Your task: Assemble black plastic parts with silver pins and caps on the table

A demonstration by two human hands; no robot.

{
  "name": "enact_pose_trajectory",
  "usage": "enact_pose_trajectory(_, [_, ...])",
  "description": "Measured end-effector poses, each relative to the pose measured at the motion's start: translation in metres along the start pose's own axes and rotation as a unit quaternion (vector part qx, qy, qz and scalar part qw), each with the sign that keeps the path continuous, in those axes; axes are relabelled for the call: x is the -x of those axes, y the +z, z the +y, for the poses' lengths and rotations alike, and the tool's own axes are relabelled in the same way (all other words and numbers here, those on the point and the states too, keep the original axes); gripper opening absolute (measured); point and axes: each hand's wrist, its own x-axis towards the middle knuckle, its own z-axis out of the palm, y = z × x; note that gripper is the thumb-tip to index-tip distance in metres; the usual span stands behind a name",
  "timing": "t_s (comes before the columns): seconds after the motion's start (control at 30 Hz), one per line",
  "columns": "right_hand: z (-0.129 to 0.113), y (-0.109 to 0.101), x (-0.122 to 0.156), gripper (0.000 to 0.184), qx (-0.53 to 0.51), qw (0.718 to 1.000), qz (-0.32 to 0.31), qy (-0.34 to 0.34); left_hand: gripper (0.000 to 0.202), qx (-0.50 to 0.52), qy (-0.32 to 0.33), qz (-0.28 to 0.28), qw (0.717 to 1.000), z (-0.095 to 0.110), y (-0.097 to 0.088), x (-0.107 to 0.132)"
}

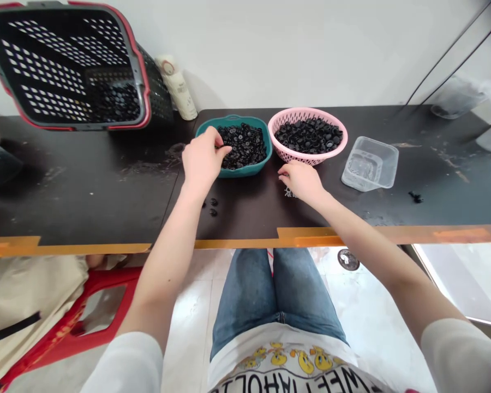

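Observation:
My left hand (202, 155) is over the near left rim of a teal basket (245, 171), with thumb and fingers pinched together. A dark bit shows between the fingertips, too small to name. Small black round pieces (247, 143) with central holes fill the basket. My right hand (303, 181) is closed just in front of a pink basket (298, 157) of black round caps (309, 135). Its fingertips are curled together and hide whatever they hold. Small clear pieces (289, 192) lie on the table beside it. Several loose black pieces (213, 207) lie near my left forearm.
A clear plastic tub (382, 164) stands right of the pink basket, with a small black cluster (415, 197) beyond it. At back left are a tilted black crate (145, 82) with red trim and a white bottle (178, 90). Orange tape (237, 243) lines the table's front edge.

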Motion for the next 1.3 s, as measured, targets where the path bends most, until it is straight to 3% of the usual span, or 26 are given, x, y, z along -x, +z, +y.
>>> enact_pose_trajectory(0.13, [-0.001, 0.010, -0.019, 0.014, 0.011, 0.999, -0.036, 0.008, 0.023, 0.203, 0.000, -0.001, 0.979, 0.011, -0.028, 0.056])
enact_pose_trajectory(0.23, [0.000, 0.012, -0.021, 0.014, -0.004, 0.999, -0.049, 0.002, 0.023, 0.345, -0.034, -0.093, 0.933, 0.017, -0.033, 0.106])
enact_pose_trajectory(0.3, [0.000, 0.010, -0.014, 0.013, -0.017, 0.999, -0.045, -0.013, 0.036, 0.430, -0.089, -0.152, 0.885, 0.024, -0.024, 0.140])
enact_pose_trajectory(0.4, [-0.004, 0.005, 0.014, 0.011, -0.165, 0.985, -0.004, -0.050, 0.048, 0.576, -0.186, -0.191, 0.773, 0.039, 0.004, 0.185])
enact_pose_trajectory(0.47, [-0.010, 0.004, 0.044, 0.009, -0.363, 0.930, 0.032, -0.043, 0.044, 0.658, -0.224, -0.186, 0.695, 0.051, 0.024, 0.209])
enact_pose_trajectory(0.53, [-0.018, 0.005, 0.081, 0.014, -0.535, 0.844, 0.050, -0.003, 0.043, 0.723, -0.242, -0.165, 0.626, 0.060, 0.040, 0.225])
enact_pose_trajectory(0.6, [-0.031, 0.009, 0.117, 0.019, -0.645, 0.761, 0.068, 0.021, 0.046, 0.764, -0.234, -0.123, 0.588, 0.067, 0.050, 0.234])
enact_pose_trajectory(0.7, [-0.055, 0.017, 0.163, 0.012, -0.717, 0.682, 0.140, 0.039, 0.045, 0.780, -0.183, -0.061, 0.596, 0.073, 0.053, 0.242])
enact_pose_trajectory(0.77, [-0.071, 0.021, 0.184, 0.010, -0.716, 0.674, 0.180, 0.034, 0.043, 0.768, -0.143, -0.037, 0.623, 0.075, 0.050, 0.245])
enact_pose_trajectory(0.9, [-0.088, 0.022, 0.203, 0.019, -0.646, 0.726, 0.233, -0.032, 0.036, 0.718, -0.069, 0.001, 0.692, 0.075, 0.040, 0.250])
enact_pose_trajectory(1.0, [-0.088, 0.017, 0.204, 0.028, -0.583, 0.774, 0.234, -0.076, 0.035, 0.675, -0.033, 0.030, 0.736, 0.073, 0.038, 0.251])
enact_pose_trajectory(1.13, [-0.084, 0.013, 0.200, 0.034, -0.536, 0.806, 0.222, -0.115, 0.032, 0.651, -0.015, 0.062, 0.757, 0.071, 0.038, 0.250])
enact_pose_trajectory(1.3, [-0.084, 0.010, 0.200, 0.043, -0.463, 0.838, 0.255, -0.138, 0.029, 0.643, -0.034, 0.049, 0.764, 0.069, 0.038, 0.250])
